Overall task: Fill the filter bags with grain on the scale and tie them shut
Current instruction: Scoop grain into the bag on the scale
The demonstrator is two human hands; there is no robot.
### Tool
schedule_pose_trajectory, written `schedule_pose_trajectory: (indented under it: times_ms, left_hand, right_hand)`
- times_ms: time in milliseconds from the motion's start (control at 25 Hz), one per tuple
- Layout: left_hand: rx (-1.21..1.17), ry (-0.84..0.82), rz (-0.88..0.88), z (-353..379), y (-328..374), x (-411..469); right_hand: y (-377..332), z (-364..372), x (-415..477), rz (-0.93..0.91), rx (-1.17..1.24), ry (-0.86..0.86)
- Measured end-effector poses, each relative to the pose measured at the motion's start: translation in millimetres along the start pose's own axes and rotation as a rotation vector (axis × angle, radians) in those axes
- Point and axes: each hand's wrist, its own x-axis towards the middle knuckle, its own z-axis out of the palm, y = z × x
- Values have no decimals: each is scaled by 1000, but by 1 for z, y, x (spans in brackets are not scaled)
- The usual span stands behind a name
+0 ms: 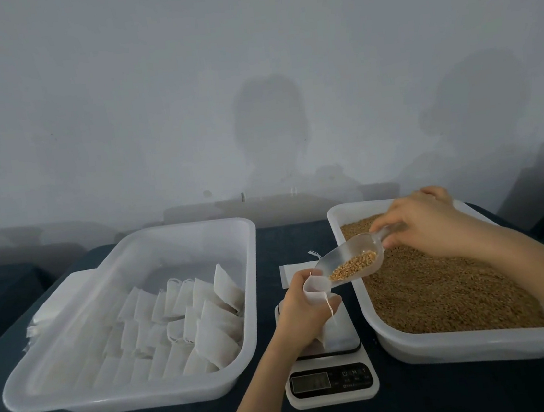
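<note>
The filter bag (314,285) hangs over the scale (331,383), with its mouth up and its long side pointing down at the plate. The left hand (301,312) has its fingers curled round the top of the bag and grips it. I cannot tell how wide the mouth is. Just to the right and a bit higher, the scoop (354,257) leans down, its tip right at the bag's mouth, with a little grain (354,267) inside. The right hand (425,225) pinches the scoop's handle over the grain tray (466,349). I think the scoop must tip more, so the grain slides left and down into the bag. Other bags (181,317) lie in the left tray (133,397)
</note>
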Motion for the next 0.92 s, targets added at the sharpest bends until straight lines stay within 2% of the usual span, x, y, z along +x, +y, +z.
schedule_pose_trajectory:
  times_ms: [360,560,680,840,920]
  left_hand:
    - [-61,-2,3,3,4,0]
    - [-62,7,18,2,7,-1]
    - [-15,33,29,1,7,-1]
    - [-17,49,7,0,5,-1]
    - [-12,56,-8,1,4,-1]
  right_hand:
    - [-24,-16,7,-116,-243,-55]
    - [-39,-23,12,-197,-341,-23]
    - [-50,-25,7,-316,-462,82]
    - [-62,-20,-2,-514,-629,363]
    - [-64,-16,-6,-598,-688,451]
